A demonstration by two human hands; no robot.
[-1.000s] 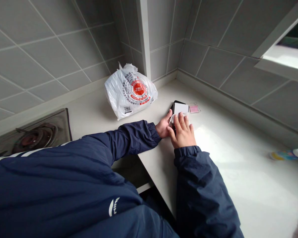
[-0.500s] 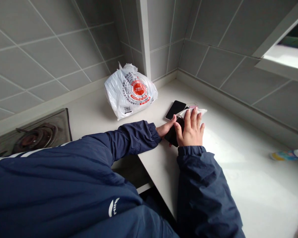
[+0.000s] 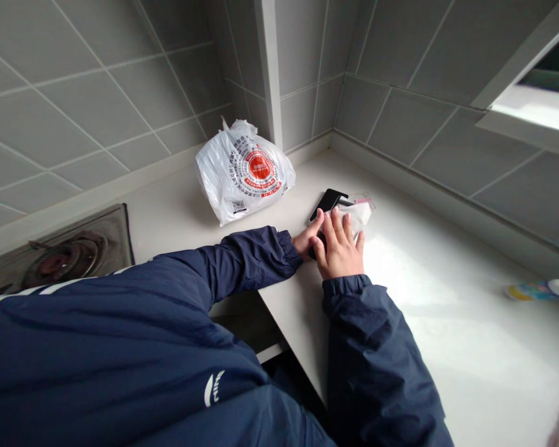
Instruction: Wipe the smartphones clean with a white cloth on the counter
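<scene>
My left hand grips the left edge of a dark-screened phone, its thumb over the front. Over the same phone, my right hand presses a white wipe down with its fingers stretched out. Most of that phone is hidden under the hand and the wipe. Just beyond my hands lies a flat black object like a second phone. A small pink item with a clear edge shows past the wipe; I cannot make out what it is.
A white plastic bag with red print sits on the pale counter near the corner. At the left is a gas burner. A bottle with a coloured label lies at the far right. Grey tiled walls close off the back.
My right hand has slid left and slightly towards me across the phone, drawing the wipe along. My left hand remains at the phone's edge, its thumb shifted slightly left.
</scene>
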